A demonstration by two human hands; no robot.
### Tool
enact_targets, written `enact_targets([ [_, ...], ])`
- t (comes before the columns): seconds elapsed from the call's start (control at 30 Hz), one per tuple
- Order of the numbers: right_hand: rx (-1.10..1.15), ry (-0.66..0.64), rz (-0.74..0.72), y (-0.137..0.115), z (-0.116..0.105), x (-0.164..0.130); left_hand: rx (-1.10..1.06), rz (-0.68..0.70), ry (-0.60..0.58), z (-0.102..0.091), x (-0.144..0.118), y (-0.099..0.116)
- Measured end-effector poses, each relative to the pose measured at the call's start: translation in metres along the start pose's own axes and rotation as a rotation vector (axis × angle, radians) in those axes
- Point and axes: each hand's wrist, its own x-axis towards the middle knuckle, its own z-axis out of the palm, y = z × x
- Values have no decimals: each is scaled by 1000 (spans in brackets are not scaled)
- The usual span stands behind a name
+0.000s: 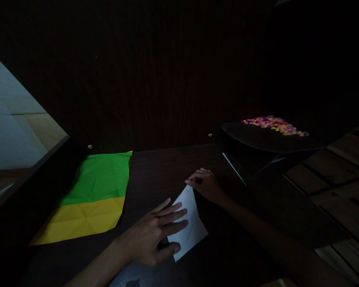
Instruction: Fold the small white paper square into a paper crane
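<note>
A folded piece of white paper (193, 223) lies on the dark wooden surface, narrowing to a point at its far end. My left hand (157, 231) rests on its left part with the fingers spread and lying flat. At the far tip, my right hand (206, 184) has its thumb and fingers pinched together on the paper. The other fingers of that hand are curled and partly in shadow.
Creased green and yellow sheets (98, 179) lie at the left. A dark raised ledge (257, 137) at the right bears a pile of small colourful pieces (275, 124). Beside it is a thin pale strip (233, 168). A dark panel (155, 79) stands behind.
</note>
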Motion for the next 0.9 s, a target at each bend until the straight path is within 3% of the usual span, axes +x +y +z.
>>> enact_targets([
  [0.3,1,15,-106,-7,1,-5,73,-21,78,5,1,-2],
  [0.6,3,-48,-311,-10,11,-15,204,-168,148,10,2,-7],
  [0.77,-52,-145,-356,-15,12,-18,298,-219,162,14,3,-12],
  [0.9,-69,-164,-380,-18,12,-18,385,-240,252,21,2,-16],
])
